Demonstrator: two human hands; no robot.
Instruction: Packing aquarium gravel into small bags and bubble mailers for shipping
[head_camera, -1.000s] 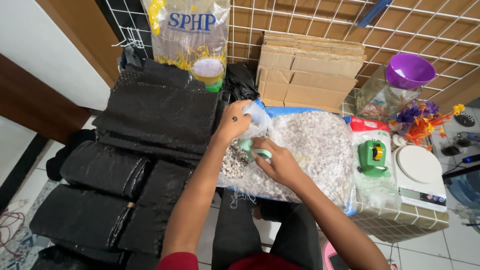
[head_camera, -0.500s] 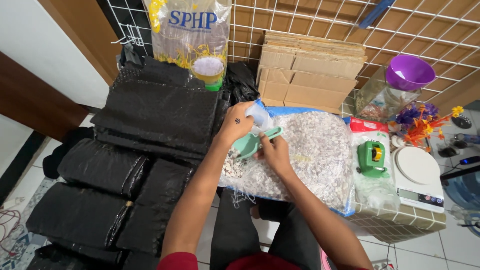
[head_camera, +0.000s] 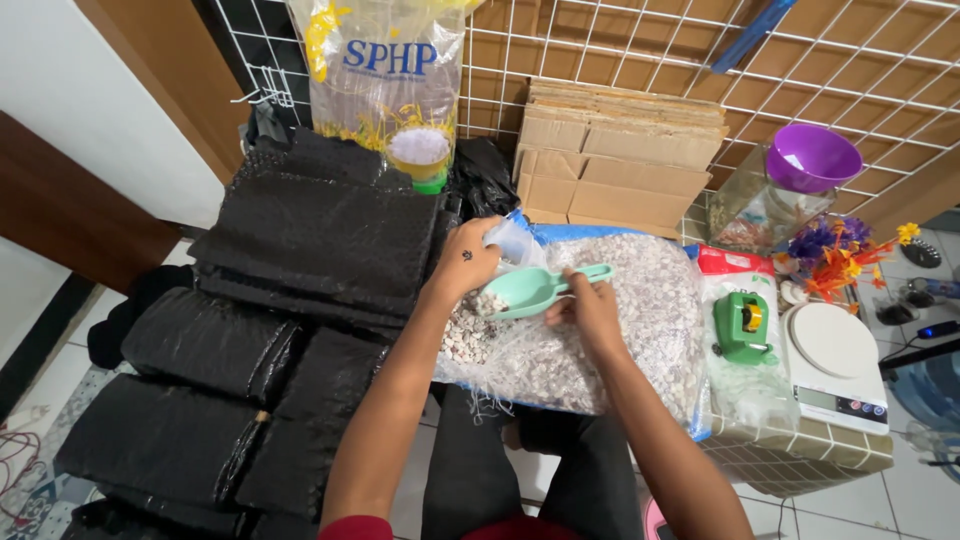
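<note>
One mint scoop (head_camera: 535, 290) is gripped by the right hand (head_camera: 590, 310) over one gravel sack (head_camera: 640, 330). One small clear bag (head_camera: 512, 240) is pinched by the left hand (head_camera: 468, 262).

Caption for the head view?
Right hand tips a green scoop of pebbles toward a clear bag held by the left hand.
</note>
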